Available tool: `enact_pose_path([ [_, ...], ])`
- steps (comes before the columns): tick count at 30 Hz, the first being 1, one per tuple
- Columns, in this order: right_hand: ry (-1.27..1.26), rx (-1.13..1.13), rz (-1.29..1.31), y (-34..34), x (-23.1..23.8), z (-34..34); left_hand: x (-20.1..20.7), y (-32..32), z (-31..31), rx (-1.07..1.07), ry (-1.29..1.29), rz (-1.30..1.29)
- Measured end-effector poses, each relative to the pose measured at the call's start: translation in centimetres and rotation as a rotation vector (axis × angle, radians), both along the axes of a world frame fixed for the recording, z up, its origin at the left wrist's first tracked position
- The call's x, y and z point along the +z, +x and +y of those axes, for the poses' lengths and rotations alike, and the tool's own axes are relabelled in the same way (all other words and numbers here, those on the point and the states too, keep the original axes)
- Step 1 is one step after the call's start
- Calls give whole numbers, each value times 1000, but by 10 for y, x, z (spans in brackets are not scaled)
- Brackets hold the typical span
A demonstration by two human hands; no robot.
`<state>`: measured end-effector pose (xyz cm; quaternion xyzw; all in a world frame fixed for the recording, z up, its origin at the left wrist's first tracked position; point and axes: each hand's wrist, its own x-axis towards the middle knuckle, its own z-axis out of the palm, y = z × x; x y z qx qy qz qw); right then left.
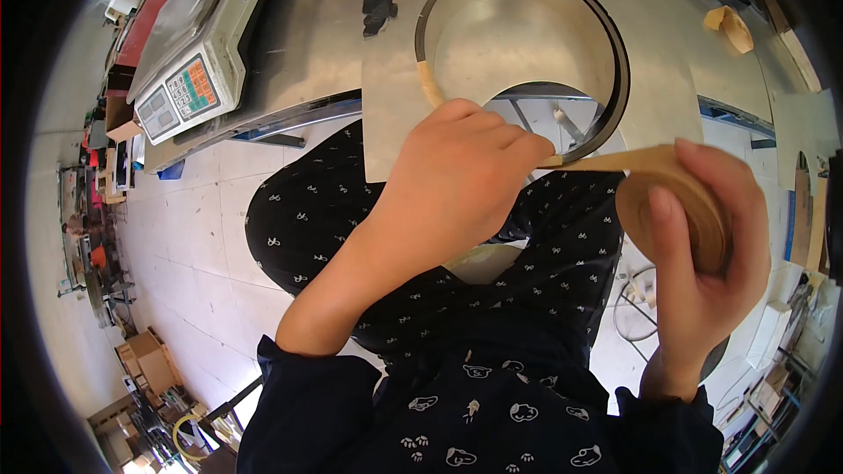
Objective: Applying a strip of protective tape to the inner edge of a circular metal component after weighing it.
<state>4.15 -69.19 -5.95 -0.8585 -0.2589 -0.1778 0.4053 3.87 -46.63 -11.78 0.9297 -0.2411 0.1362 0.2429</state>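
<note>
Likely mid-wrap: left hand [464,177] fingers clasp metal ring [622,70], right hand [718,274] fingers hold tape roll [639,218]; next turn needs taut strip [606,161].

Ring [622,70]: blackish rim, silvery-grey inner wall.
Tape roll [636,212]: tan-brown.
Tape strip [610,161]: lighter tan.
Surface [312,35]: silvery grey.
Scale [230,66]: off-white casing; keypad [191,88] in orange, green, white.
Trousers [294,211]: black, small white bow-like motifs.
Top [492,395]: near-black, white-outlined animal heads, paw prints.
Floor [193,241]: whitish, thin grey grid.
</note>
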Motion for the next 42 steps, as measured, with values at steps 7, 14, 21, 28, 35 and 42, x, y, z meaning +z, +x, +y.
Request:
enact_pose_path([
  [7, -10, -60, -4, 27, -1, 22, 3, -2, -2, 6, -2, -8],
  [14, -132, -16, -100, 45, -1, 46, -3, -3, -6, 43, 12, -27],
  [21, -369, 244, -470, 96, -41, 57, 8, -20, -18, 209, 422, -258],
  [28, -281, 545, 122, 99, -7, 69, 11, -82, -19, -77, -442, 477],
  [35, -644, 423, -70, 109, -16, 82, -123, -25, -54, -1, -1972, 953],
  [42, -931, 325, 352, 122, 0, 103, -118, 20, -61, -436, -2278, 775],
])
